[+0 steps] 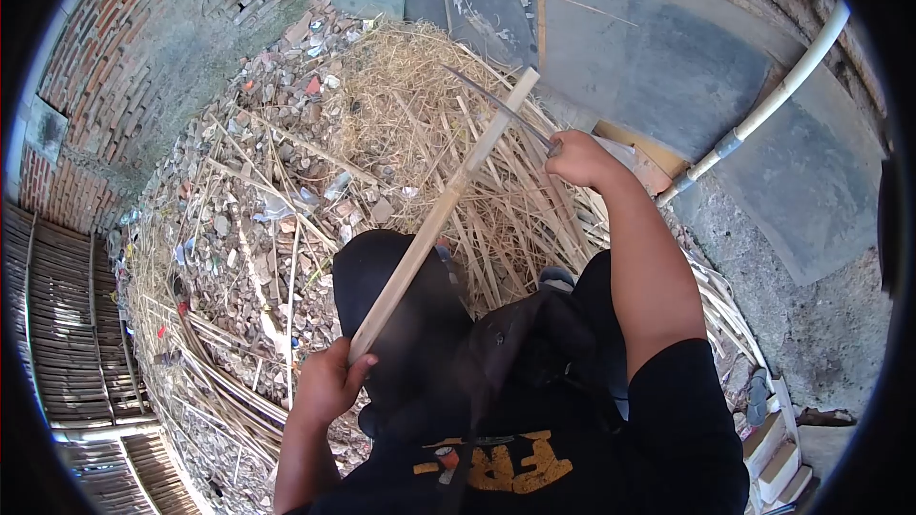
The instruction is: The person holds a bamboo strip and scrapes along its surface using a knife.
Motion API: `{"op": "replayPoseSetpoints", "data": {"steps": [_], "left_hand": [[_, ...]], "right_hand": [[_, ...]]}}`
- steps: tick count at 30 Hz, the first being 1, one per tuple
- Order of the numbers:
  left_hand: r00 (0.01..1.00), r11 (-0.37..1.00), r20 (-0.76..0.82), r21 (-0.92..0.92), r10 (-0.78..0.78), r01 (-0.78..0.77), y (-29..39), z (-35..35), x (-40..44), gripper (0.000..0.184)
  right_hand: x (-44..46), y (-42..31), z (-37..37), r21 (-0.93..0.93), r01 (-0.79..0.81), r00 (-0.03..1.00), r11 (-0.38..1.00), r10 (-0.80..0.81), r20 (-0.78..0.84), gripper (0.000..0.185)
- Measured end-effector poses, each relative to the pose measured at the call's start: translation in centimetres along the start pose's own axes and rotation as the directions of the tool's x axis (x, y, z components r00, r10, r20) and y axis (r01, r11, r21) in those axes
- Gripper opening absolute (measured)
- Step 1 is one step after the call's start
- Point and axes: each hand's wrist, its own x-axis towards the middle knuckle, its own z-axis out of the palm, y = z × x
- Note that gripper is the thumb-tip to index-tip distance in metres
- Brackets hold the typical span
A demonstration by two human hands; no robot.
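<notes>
A long split bamboo strip (412, 262) slants up and away across my lap, with a node partway along it. My left hand (327, 383) is closed around its near end, thumb along the side. My right hand (578, 160) grips a long, thin-bladed knife (498, 103), its handle mostly hidden by the fingers. The blade crosses the bamboo near the far end; I cannot tell whether it touches or has cut in. Under both lies a heap of bamboo strips (520, 215) and fine shavings (386, 86).
Rubble and stones (224, 224) cover the ground at the left, with more long strips (239, 353) among them. A brick wall (114, 86) rises at the left, and grey panels (658, 76) lean at the back. A white pipe (778, 95) slants at the right.
</notes>
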Motion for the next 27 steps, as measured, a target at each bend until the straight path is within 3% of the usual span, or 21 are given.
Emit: {"op": "replayPoseSetpoints", "data": {"steps": [1, 7, 11, 15, 18, 21, 24, 27], "left_hand": [[1.0, 1.0, -0.007, 0.021, 0.001, -0.001, 0.5, -0.3, -0.3, 0.036], [0.999, 0.974, -0.049, 0.228, 0.009, 0.002, 1.8, 0.8, -0.2, 0.033], [0.994, 0.957, -0.085, 0.286, 0.07, -0.043, 1.8, 1.2, 0.1, 0.031], [0.997, 0.952, -0.064, 0.305, 0.033, -0.012, 2.5, 0.9, 0.4, 0.031], [0.997, 0.943, -0.072, 0.332, 0.038, -0.012, 1.9, 1.5, 0.4, 0.031], [0.99, 0.934, -0.121, 0.355, 0.073, -0.025, 1.8, 2.0, 0.2, 0.031], [0.992, 0.939, -0.1, 0.341, 0.082, -0.043, 1.3, 1.6, 0.3, 0.03], [0.992, 0.94, -0.101, 0.341, 0.073, -0.034, 1.7, 1.4, 0.3, 0.029]], "right_hand": [[-0.2, -0.2, 0.0, -0.02, 0.002, 1.0, 1.0, -0.002, -0.022, 0.045], [-4.1, -4.8, 0.6, -0.11, 0.267, 0.944, 0.958, -0.237, 0.229, 0.043], [-2.2, -4.0, 0.0, -0.041, 0.074, 0.907, 0.996, -0.05, 0.418, 0.038], [-1.5, -3.6, 3.5, -0.079, 0.183, 0.965, 0.98, -0.164, 0.205, 0.035], [-4.0, -6.7, 1.6, -0.155, 0.252, 0.938, 0.955, -0.203, 0.28, 0.039], [-2.4, -5.7, 0.2, -0.111, 0.097, 0.931, 0.989, -0.05, 0.362, 0.056], [0.1, -0.3, 2.3, 0.031, 0.036, 0.997, 0.999, -0.033, -0.075, 0.04], [-0.3, 0.1, 2.2, 0.039, 0.121, 0.987, 0.992, -0.116, -0.108, 0.041]]}}
